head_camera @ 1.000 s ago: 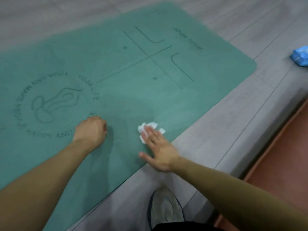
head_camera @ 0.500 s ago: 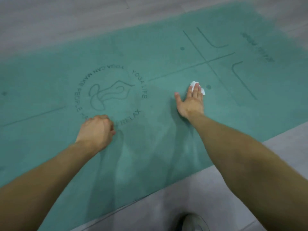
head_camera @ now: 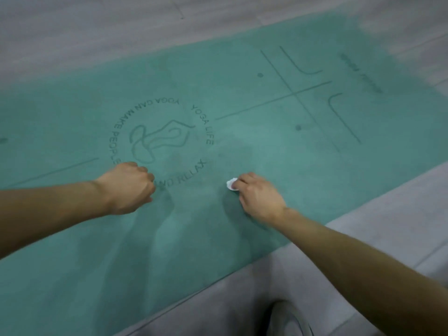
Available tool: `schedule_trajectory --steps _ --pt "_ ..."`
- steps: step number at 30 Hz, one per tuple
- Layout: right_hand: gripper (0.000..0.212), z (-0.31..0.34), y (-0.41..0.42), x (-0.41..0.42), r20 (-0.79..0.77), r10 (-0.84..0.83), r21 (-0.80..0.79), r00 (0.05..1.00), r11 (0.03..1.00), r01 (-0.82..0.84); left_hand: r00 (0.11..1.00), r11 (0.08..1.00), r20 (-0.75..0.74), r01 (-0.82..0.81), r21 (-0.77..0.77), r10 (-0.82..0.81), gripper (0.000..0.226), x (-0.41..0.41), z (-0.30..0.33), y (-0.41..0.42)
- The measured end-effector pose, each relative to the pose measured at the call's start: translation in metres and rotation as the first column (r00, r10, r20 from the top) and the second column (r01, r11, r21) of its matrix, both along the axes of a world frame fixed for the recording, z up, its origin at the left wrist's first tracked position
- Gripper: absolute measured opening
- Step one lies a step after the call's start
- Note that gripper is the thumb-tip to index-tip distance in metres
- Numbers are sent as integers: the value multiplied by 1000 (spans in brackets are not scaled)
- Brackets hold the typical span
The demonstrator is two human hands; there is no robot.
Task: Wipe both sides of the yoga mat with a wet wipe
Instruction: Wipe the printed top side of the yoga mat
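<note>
A teal yoga mat [head_camera: 242, 98] lies flat on the grey floor, printed side up, with a round logo and alignment lines. My right hand [head_camera: 259, 197] presses a crumpled white wet wipe [head_camera: 231, 184] onto the mat just right of the logo, fingers curled over it so only its left edge shows. My left hand [head_camera: 128, 185] rests as a fist on the mat at the logo's lower edge, holding nothing that I can see.
Grey plank floor [head_camera: 363, 251] runs along the mat's near edge and beyond its far edge. The toe of a shoe [head_camera: 288, 321] shows at the bottom, beside the mat.
My right hand has dragged the wipe back from the dot near the cross lines toward me and to the left, its fingers now curled. The left fist stayed put.
</note>
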State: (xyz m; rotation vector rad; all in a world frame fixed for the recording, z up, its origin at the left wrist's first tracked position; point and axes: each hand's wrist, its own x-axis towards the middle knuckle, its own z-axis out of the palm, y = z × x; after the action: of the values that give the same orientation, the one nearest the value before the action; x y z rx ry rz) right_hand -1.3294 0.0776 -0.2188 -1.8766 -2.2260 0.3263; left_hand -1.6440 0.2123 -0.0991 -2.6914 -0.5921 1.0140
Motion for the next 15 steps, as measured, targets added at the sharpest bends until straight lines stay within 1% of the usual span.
schedule_trajectory --steps 2,3,5,7,8,9,11,13,15 --pt "39 14 -11 42 21 -229 -33 973 973 230 994 994 -42 96 -51 -98 35 20 6 -3" --pt "38 20 -19 58 23 -345 -47 938 937 346 988 987 -46 141 -74 -144 34 30 8 -6" --pt "41 30 -33 80 -11 -545 -61 838 837 543 976 971 -7 218 -96 -219 30 49 7 -12" --pt "47 34 -41 88 -50 -655 -67 754 756 652 965 962 81 257 -89 -250 26 64 2 -18" --pt "51 35 -43 86 -67 -672 -75 737 740 668 961 965 141 250 -86 -236 24 68 -1 -21" --pt "57 36 -43 82 -78 -666 -86 742 746 661 958 969 195 231 -83 -211 22 70 -5 -23" --pt "68 39 -34 69 -84 -584 -103 807 811 576 957 977 240 191 -93 -164 19 67 -8 -23" --pt "73 44 -18 53 -68 -448 -101 891 892 441 964 982 216 176 -68 -157 17 57 -12 -20" --pt "74 51 5 38 -27 -325 -110 945 941 321 980 992 160 123 -37 -116 22 45 -11 -15"
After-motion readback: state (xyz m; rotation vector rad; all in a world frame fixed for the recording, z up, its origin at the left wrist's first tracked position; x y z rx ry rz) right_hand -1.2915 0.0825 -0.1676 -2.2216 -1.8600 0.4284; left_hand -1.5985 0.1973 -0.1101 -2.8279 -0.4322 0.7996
